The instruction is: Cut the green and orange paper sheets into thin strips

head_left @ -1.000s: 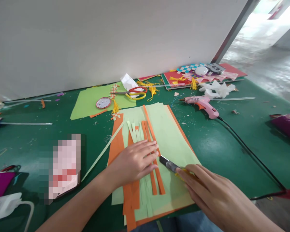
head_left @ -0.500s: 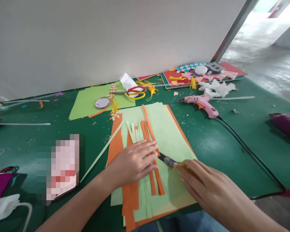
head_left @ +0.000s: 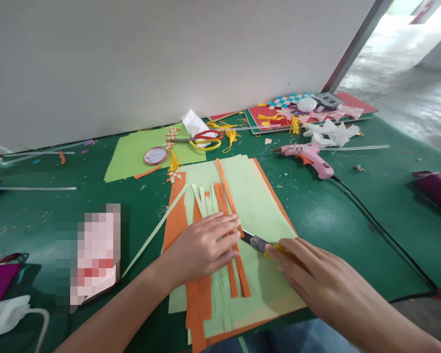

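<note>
My left hand (head_left: 209,242) lies flat, fingers slightly apart, across orange strips (head_left: 239,274) and pale green strips (head_left: 217,299). Beneath them is a stack of pale green paper (head_left: 264,211) with orange sheets partly showing at its edges. My right hand (head_left: 306,267) is wrapped round a yellow-handled craft knife (head_left: 257,243). The knife's blade points left and its tip touches or nearly touches the edge of an orange strip beside my left fingertips. A wider orange sheet (head_left: 175,215) lies along the stack's left side, with one pale green strip slanting off it.
A pink glue gun (head_left: 310,158) with a black cord lies to the right. Scissors (head_left: 206,141), a round tin (head_left: 156,156) and green paper (head_left: 123,157) are behind. A phone (head_left: 97,255) is at left; red folders (head_left: 264,117) and crumpled tissue (head_left: 330,134) are back right.
My right hand has shifted very slightly up and to the right with the knife. My left hand and the strips have stayed in place.
</note>
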